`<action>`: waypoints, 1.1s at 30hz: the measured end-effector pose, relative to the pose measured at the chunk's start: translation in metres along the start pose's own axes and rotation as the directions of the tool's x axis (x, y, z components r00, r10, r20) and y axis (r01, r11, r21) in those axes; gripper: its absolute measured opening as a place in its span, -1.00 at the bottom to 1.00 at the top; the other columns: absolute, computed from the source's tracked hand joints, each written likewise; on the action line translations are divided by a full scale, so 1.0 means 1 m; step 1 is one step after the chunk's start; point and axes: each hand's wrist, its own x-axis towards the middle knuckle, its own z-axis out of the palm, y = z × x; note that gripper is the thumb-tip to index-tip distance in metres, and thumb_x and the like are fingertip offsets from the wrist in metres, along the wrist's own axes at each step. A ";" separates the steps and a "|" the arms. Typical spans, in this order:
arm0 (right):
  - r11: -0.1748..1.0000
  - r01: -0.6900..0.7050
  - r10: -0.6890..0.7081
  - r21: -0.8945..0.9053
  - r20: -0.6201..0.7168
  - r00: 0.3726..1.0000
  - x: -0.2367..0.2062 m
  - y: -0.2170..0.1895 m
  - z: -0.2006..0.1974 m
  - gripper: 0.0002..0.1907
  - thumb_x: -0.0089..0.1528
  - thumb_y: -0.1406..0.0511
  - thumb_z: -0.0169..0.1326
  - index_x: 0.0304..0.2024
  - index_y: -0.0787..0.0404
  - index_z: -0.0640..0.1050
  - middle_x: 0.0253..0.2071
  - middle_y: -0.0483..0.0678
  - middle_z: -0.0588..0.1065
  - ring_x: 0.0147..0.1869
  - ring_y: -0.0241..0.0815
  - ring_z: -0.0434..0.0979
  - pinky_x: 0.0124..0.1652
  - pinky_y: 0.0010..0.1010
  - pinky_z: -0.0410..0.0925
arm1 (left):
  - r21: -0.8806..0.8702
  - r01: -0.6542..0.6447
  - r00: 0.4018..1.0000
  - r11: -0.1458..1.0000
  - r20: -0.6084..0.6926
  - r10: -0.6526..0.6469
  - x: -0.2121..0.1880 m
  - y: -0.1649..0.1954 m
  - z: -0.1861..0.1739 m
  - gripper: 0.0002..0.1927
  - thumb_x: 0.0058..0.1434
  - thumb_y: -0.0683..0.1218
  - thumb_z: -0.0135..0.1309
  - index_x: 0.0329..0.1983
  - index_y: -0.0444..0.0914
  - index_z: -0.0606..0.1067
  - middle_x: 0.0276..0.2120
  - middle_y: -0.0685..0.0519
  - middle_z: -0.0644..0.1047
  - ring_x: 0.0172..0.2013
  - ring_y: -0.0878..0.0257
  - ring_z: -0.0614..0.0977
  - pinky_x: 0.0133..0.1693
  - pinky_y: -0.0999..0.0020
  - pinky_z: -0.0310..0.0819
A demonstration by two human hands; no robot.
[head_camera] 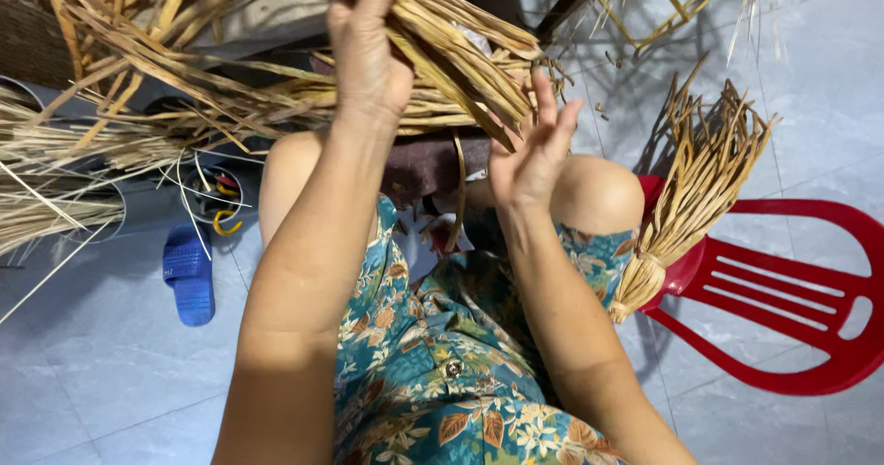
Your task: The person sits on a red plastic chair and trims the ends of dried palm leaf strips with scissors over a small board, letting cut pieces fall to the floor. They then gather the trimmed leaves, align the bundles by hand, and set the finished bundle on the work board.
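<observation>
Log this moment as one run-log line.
left hand: grips dried straw bundle | right hand: open, fingers at bundle's end | tied straw sheaf: leaning on red plastic chair | blue sandal: on tiled floor

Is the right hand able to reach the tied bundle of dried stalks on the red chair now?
Probably yes: the right hand is open and the tied bundle leans just beside the right knee, nothing between them.

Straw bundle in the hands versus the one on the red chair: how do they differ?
The straw bundle in the hands is loose and splayed, lying roughly sideways; the bundle on the red chair is bound tight at its base and fans upward. The left hand grips the first and the right hand is open beside it; the second leans untouched on the red chair. Both are dry, tan, flat strips.
</observation>
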 end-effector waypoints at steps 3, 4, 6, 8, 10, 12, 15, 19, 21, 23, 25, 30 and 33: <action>1.000 -0.018 0.017 0.004 0.069 0.997 0.006 0.004 0.003 -0.29 0.40 -0.13 -0.12 0.31 0.29 0.36 0.27 0.11 0.41 0.38 -0.01 0.39 0.42 -0.14 0.23 | -0.036 0.043 0.999 0.998 -0.007 -0.044 -0.008 -0.012 0.007 -0.78 0.21 -0.26 0.28 -0.11 -0.37 0.52 -0.28 -0.04 0.61 -0.26 0.11 0.71 -0.14 0.17 0.69; 1.000 -0.009 0.010 -0.012 0.098 0.995 0.008 0.002 0.006 -0.29 0.41 -0.13 -0.13 0.33 0.29 0.35 0.29 0.11 0.41 0.39 0.00 0.39 0.43 -0.16 0.22 | -0.045 0.047 0.999 0.998 -0.013 -0.048 -0.009 -0.012 0.009 -0.78 0.21 -0.26 0.27 -0.11 -0.35 0.51 -0.30 -0.04 0.61 -0.27 0.11 0.71 -0.17 0.16 0.70; 0.964 0.132 -0.129 -0.232 0.025 0.991 0.004 -0.009 0.012 -0.36 0.45 -0.06 -0.09 0.33 0.28 0.37 0.29 0.12 0.41 0.39 0.00 0.37 0.39 -0.16 0.22 | -0.054 0.030 0.999 0.998 -0.011 -0.030 -0.008 -0.008 0.009 -0.77 0.23 -0.27 0.26 -0.09 -0.35 0.49 -0.29 -0.05 0.61 -0.27 0.11 0.71 -0.18 0.17 0.70; 0.826 0.302 -0.300 -0.477 0.082 0.950 -0.007 -0.018 0.020 -0.51 0.48 0.04 -0.02 0.28 0.25 0.44 0.31 0.09 0.39 0.41 -0.01 0.33 0.40 -0.19 0.20 | -0.061 -0.014 1.000 0.998 -0.005 0.014 -0.006 -0.002 0.009 -0.78 0.28 -0.29 0.25 -0.05 -0.38 0.49 -0.25 -0.08 0.60 -0.23 0.10 0.70 -0.12 0.18 0.68; 0.542 0.493 -0.441 -0.681 0.269 0.856 -0.023 -0.025 0.025 -0.73 0.50 0.19 0.07 0.16 0.19 0.55 0.35 0.01 0.34 0.46 -0.03 0.29 0.45 -0.23 0.17 | -0.067 0.021 0.999 0.998 0.044 -0.018 -0.008 0.001 0.009 -0.79 0.29 -0.27 0.24 -0.06 -0.38 0.49 -0.24 -0.12 0.62 -0.21 0.10 0.70 -0.13 0.12 0.71; 0.253 0.576 -0.375 -0.777 0.470 0.799 -0.031 -0.030 0.030 -0.83 0.42 0.32 0.17 0.06 0.12 0.63 0.37 -0.01 0.34 0.56 0.01 0.15 0.52 -0.18 0.06 | -0.055 0.045 0.997 0.997 0.057 -0.042 -0.010 0.000 0.011 -0.80 0.29 -0.26 0.24 -0.07 -0.39 0.49 -0.22 -0.16 0.62 -0.19 0.08 0.71 -0.13 0.10 0.72; 0.019 0.566 -0.269 -0.824 0.541 0.797 -0.030 -0.030 0.037 -0.79 0.34 0.41 0.27 0.00 0.05 0.70 0.44 -0.01 0.33 0.62 0.07 0.07 0.55 -0.11 -0.02 | -0.030 0.079 0.997 0.996 0.027 -0.079 -0.011 -0.001 0.013 -0.79 0.29 -0.25 0.23 -0.06 -0.42 0.51 -0.19 -0.17 0.63 -0.16 0.02 0.73 -0.13 0.12 0.71; 0.000 0.562 -0.234 -0.827 0.546 0.804 -0.026 -0.032 0.042 -0.73 0.28 0.39 0.33 0.02 0.06 0.68 0.49 0.05 0.29 0.68 0.19 0.03 0.55 -0.03 -0.04 | -0.054 0.152 0.988 0.987 0.026 -0.150 -0.010 0.005 0.008 -0.75 0.27 -0.24 0.23 -0.03 -0.44 0.53 -0.16 -0.16 0.65 -0.13 0.00 0.73 -0.08 0.14 0.72; -0.036 0.589 -0.219 -0.807 0.582 0.783 -0.026 -0.030 0.042 -0.72 0.23 0.34 0.38 -0.01 0.08 0.67 0.47 0.10 0.25 0.65 0.22 0.02 0.55 0.04 -0.05 | -0.046 0.150 0.988 0.988 0.027 -0.149 -0.010 0.007 0.006 -0.75 0.27 -0.24 0.23 -0.03 -0.45 0.53 -0.16 -0.17 0.65 -0.13 -0.01 0.73 -0.07 0.14 0.71; -0.067 0.598 -0.229 -0.798 0.596 0.770 -0.024 -0.027 0.043 -0.72 0.20 0.32 0.41 -0.05 0.09 0.65 0.45 0.10 0.25 0.62 0.22 0.06 0.56 0.07 -0.04 | -0.029 0.152 0.988 0.988 0.016 -0.151 -0.010 0.006 0.004 -0.76 0.27 -0.24 0.24 -0.05 -0.45 0.53 -0.19 -0.17 0.65 -0.13 -0.01 0.74 -0.07 0.13 0.71; -0.094 0.584 -0.260 -0.807 0.586 0.768 -0.022 -0.022 0.043 -0.73 0.19 0.31 0.44 -0.10 0.09 0.64 0.44 0.06 0.29 0.62 0.17 0.13 0.57 0.07 -0.02 | -0.005 0.168 0.986 0.986 0.007 -0.168 -0.010 0.003 0.002 -0.77 0.27 -0.23 0.24 -0.06 -0.45 0.54 -0.19 -0.16 0.65 -0.14 0.01 0.74 -0.09 0.13 0.72; -0.024 0.586 -0.275 -0.810 0.568 0.775 -0.026 -0.025 0.036 -0.82 0.21 0.41 0.34 -0.18 0.14 0.60 0.43 0.06 0.30 0.64 0.23 0.09 0.55 0.03 0.00 | -0.021 0.147 0.989 0.989 -0.024 -0.148 -0.003 0.002 -0.007 -0.80 0.26 -0.22 0.24 -0.11 -0.46 0.55 -0.24 -0.17 0.66 -0.19 0.03 0.74 -0.10 0.14 0.70; 0.030 0.574 -0.253 -0.818 0.550 0.796 -0.029 -0.032 0.029 -0.81 0.21 0.45 0.30 -0.20 0.21 0.55 0.42 0.04 0.34 0.65 0.21 0.10 0.54 0.00 0.03 | -0.047 0.108 0.994 0.993 -0.019 -0.109 0.003 0.005 -0.013 -0.82 0.28 -0.22 0.25 -0.15 -0.45 0.55 -0.28 -0.16 0.64 -0.24 0.04 0.72 -0.10 0.13 0.69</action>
